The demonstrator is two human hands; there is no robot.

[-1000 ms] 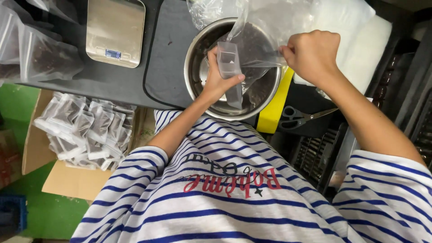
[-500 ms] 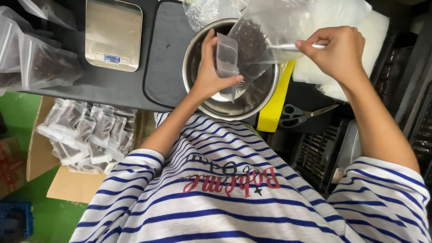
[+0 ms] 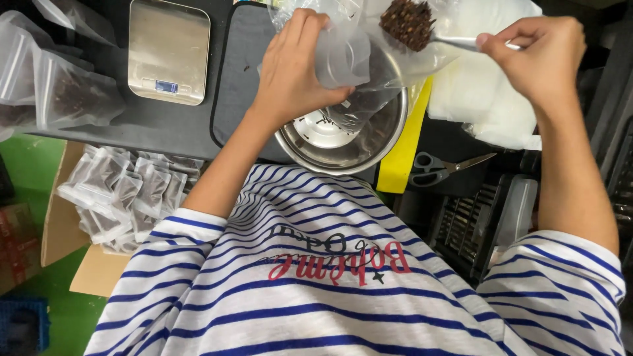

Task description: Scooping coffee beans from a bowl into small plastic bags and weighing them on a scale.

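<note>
Far left, about 9 o'clock: clear zip bags [image 3: 62, 92] with dark contents lie on the dark desk [image 3: 151, 132]. Below them, around 8 o'clock, a cardboard box [image 3: 59, 224] holds a pile of small filled pouches [image 3: 125, 198], clear with dark contents, so a good batch looks finished already. At 11 o'clock sits a flat steel kitchen scale [image 3: 168, 49] with a small blue display, nothing on its platform. Next to it, a dark mat [image 3: 241, 72] runs under the steel bowl [image 3: 343, 142] near centre; the bowl looks almost empty, a few dark bits only.

Left hand [image 3: 293, 69], at 12 o'clock, grips a small clear pouch [image 3: 343, 62] above the bowl, fingers wrapped round it, mouth held open; it looks empty or nearly so, so this pouch likely remains to be filled. Whether it has a label cannot be told.

Right hand [image 3: 537, 56], at 1 o'clock, pinches a metal spoon [image 3: 461, 43] heaped with dark spice pieces [image 3: 405, 23], just beside the pouch mouth, over a large clear bag [image 3: 422, 59].

A yellow flat package [image 3: 409, 145] stands at the bowl's right edge. Grey-handled scissors [image 3: 442, 168] lie at 3 o'clock. White plastic bags [image 3: 494, 112] stack at 2 o'clock.
</note>
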